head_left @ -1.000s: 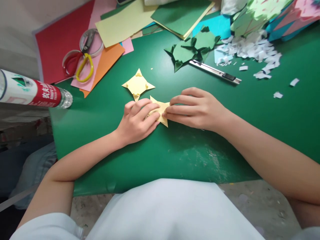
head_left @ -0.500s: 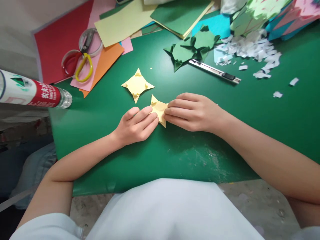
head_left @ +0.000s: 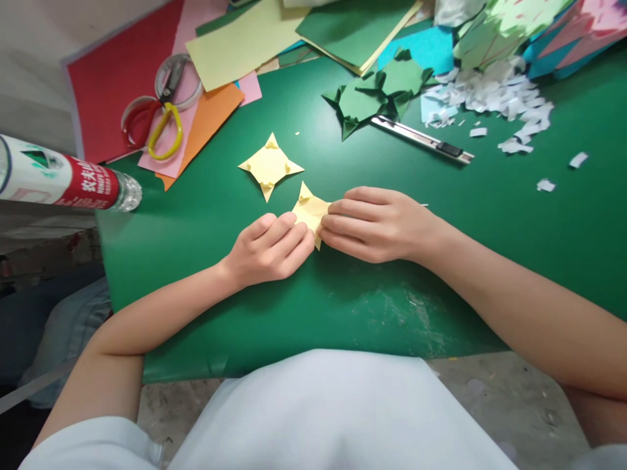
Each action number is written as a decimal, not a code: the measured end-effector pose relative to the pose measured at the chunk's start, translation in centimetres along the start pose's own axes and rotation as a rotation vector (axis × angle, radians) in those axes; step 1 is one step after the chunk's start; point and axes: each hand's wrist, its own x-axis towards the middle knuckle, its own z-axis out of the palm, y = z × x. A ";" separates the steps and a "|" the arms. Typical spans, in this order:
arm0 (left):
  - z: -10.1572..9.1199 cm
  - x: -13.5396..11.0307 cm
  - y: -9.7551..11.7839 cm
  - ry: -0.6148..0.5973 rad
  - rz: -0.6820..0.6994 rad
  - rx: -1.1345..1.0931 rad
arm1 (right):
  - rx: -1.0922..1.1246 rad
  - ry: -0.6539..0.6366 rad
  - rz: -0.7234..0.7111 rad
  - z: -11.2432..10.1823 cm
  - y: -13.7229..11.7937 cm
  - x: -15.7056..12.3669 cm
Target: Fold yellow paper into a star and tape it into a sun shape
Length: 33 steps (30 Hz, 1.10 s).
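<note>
Left hand (head_left: 269, 248) and right hand (head_left: 375, 223) are pinching nearer yellow, pointed, folded-paper star (head_left: 310, 207), grips nearly closed; likely light, crease-prone, calling for edge holds.

The pale, bluish-white shirt (head_left: 337, 411) has short sleeves (head_left: 100, 442).

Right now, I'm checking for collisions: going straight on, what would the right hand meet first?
The nearer yellow paper star, at the right hand's fingertips. The left hand seems next, though heights are hard to judge.
</note>
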 end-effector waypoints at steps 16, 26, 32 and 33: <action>0.3 0.2 -0.1 0.467 0.370 0.520 | -0.303 0.170 -0.259 0.9 0.5 -0.5; 0.6 -0.2 -0.3 0.345 0.294 0.338 | -0.256 0.121 -0.206 0.9 0.2 -0.3; 0.7 -0.1 0.3 0.441 0.298 0.450 | -0.291 0.123 -0.214 0.9 0.2 -0.3; 0.6 0.0 0.4 0.446 0.300 0.464 | -0.291 0.128 -0.219 0.9 0.2 -0.3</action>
